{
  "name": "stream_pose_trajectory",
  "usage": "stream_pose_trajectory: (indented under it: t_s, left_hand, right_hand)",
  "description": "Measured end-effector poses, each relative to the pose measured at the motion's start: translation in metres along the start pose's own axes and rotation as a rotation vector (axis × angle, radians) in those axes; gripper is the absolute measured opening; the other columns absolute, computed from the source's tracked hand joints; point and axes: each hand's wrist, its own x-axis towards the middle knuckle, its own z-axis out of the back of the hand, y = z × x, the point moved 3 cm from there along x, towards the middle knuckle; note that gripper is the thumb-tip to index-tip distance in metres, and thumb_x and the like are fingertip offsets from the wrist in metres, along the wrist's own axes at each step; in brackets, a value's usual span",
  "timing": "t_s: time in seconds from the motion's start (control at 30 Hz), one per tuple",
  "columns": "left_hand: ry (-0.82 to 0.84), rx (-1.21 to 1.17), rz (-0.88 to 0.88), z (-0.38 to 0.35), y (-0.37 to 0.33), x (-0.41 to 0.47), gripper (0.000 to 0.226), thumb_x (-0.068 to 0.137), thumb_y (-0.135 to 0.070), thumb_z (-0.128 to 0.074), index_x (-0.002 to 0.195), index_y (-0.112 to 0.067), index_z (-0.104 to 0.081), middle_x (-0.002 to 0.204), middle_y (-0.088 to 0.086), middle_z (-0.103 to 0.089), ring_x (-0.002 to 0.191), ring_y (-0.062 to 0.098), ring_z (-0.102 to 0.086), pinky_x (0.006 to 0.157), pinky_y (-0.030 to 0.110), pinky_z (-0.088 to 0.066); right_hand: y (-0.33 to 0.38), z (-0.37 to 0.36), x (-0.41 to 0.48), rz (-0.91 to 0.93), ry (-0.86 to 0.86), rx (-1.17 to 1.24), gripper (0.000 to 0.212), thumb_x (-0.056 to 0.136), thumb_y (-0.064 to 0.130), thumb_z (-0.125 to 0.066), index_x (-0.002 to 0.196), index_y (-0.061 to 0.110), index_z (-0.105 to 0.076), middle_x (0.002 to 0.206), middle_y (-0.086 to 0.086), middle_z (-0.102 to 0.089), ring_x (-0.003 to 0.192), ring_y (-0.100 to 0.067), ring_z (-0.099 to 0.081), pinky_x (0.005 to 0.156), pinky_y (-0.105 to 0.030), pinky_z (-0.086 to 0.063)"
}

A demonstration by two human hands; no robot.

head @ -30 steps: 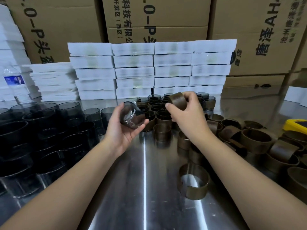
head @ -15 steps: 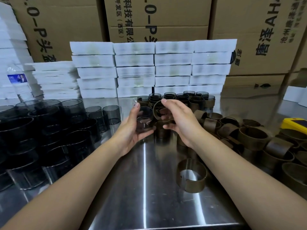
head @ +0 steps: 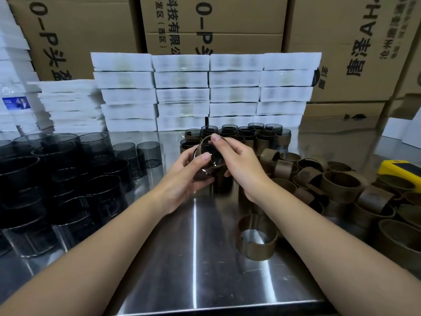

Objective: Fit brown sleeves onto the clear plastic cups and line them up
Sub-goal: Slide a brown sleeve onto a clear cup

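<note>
Mid-fit: the left hand curls its fingers round a clear cup above the worktop centre, while the right hand pinches a brown sleeve at its rim. Roughly fifteen sleeved cups stand lined up at 12 o'clock. Twenty-odd bare cups remain at 9 o'clock, and about twenty loose sleeves at 3 o'clock.

2 hands, 1 held cup, 1 held sleeve, 1 bottle.
</note>
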Motion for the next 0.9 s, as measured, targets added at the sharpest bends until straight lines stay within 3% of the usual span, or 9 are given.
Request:
stream_pose_trajectory:
  t_s: [0.17,0.27,0.4,0.47,0.57,0.63,0.7,0.83,0.9]
  left_hand:
    - [0.016,0.013,0.001,-0.001,0.0,-0.001,0.067,0.069,-0.034,-0.072,0.131,-0.018,-0.053,0.127,0.012,-0.062,0.105,0.017,-0.066,0.079,0.031,-0.057]
    - [0.031,0.004,0.006,-0.003,0.001,0.001,0.08,0.062,-0.04,-0.072,0.135,-0.013,-0.05,0.124,0.014,-0.064,0.11,0.019,-0.063,0.088,0.035,-0.054]
    - [0.035,-0.077,0.035,-0.002,0.002,0.003,0.092,0.059,-0.038,-0.069,0.135,0.005,-0.041,0.115,0.018,-0.06,0.111,0.025,-0.058,0.104,0.046,-0.045]
    - [0.028,-0.102,0.046,-0.001,0.003,0.004,0.085,0.06,-0.033,-0.067,0.134,0.003,-0.045,0.11,0.015,-0.063,0.106,0.024,-0.062,0.101,0.045,-0.047]
    - [0.016,-0.133,0.038,0.002,0.002,0.005,0.053,0.069,-0.025,-0.059,0.118,-0.003,-0.059,0.102,0.01,-0.071,0.096,0.022,-0.069,0.095,0.04,-0.053]
    - [-0.004,-0.155,0.022,0.004,0.002,0.006,0.036,0.072,-0.025,-0.056,0.102,-0.01,-0.068,0.099,0.009,-0.073,0.091,0.02,-0.071,0.086,0.037,-0.057]
    - [-0.04,-0.184,-0.003,0.006,0.0,0.005,0.031,0.073,-0.025,-0.057,0.099,-0.01,-0.067,0.094,0.008,-0.074,0.085,0.018,-0.072,0.073,0.032,-0.059]
    - [-0.064,-0.185,-0.034,0.007,-0.004,0.004,0.048,0.076,-0.023,-0.054,0.12,-0.006,-0.056,0.103,0.011,-0.071,0.094,0.021,-0.07,0.075,0.032,-0.058]
    - [-0.066,-0.165,-0.053,0.008,-0.005,0.004,0.051,0.071,-0.02,-0.055,0.121,-0.007,-0.057,0.104,0.011,-0.071,0.095,0.022,-0.069,0.079,0.034,-0.059]
  right_hand:
    - [0.0,0.0,0.0,0.031,0.058,0.018,0.016,0.09,0.04,-0.06,0.079,0.035,-0.071,0.07,0.016,-0.069,0.06,0.008,-0.061,0.05,-0.007,-0.041]
    - [-0.002,0.0,0.003,0.045,0.05,-0.106,0.013,0.087,0.049,-0.058,0.081,0.045,-0.068,0.092,0.008,-0.065,0.075,0.004,-0.059,0.067,-0.017,-0.043]
    - [-0.002,-0.002,0.004,0.105,0.052,-0.165,0.009,0.089,0.046,-0.057,0.09,0.05,-0.064,0.084,0.016,-0.058,0.093,0.0,-0.053,0.079,-0.026,-0.046]
    - [-0.004,-0.002,0.005,0.112,0.067,-0.206,0.016,0.09,0.047,-0.055,0.102,0.044,-0.066,0.089,0.018,-0.061,0.102,-0.001,-0.05,0.086,-0.032,-0.049]
    - [-0.009,-0.003,0.007,0.074,0.101,-0.294,0.054,0.081,0.059,-0.058,0.127,0.03,-0.059,0.12,0.003,-0.06,0.114,-0.007,-0.052,0.099,-0.038,-0.047]
    - [-0.011,-0.003,0.006,0.045,0.115,-0.29,0.078,0.067,0.067,-0.059,0.133,0.028,-0.052,0.127,0.005,-0.059,0.117,-0.009,-0.054,0.101,-0.037,-0.046]
    - [-0.012,-0.004,0.005,0.036,0.136,-0.299,0.091,0.058,0.07,-0.056,0.137,0.027,-0.047,0.13,0.01,-0.058,0.118,-0.004,-0.054,0.104,-0.032,-0.043]
    - [-0.014,-0.007,0.005,-0.019,0.193,-0.251,0.091,0.063,0.063,-0.06,0.143,0.028,-0.037,0.139,0.009,-0.05,0.124,-0.008,-0.05,0.106,-0.038,-0.041]
    - [-0.014,-0.005,0.007,-0.041,0.202,-0.193,0.076,0.078,0.042,-0.064,0.145,0.026,-0.033,0.139,0.007,-0.051,0.124,-0.013,-0.051,0.107,-0.043,-0.04]
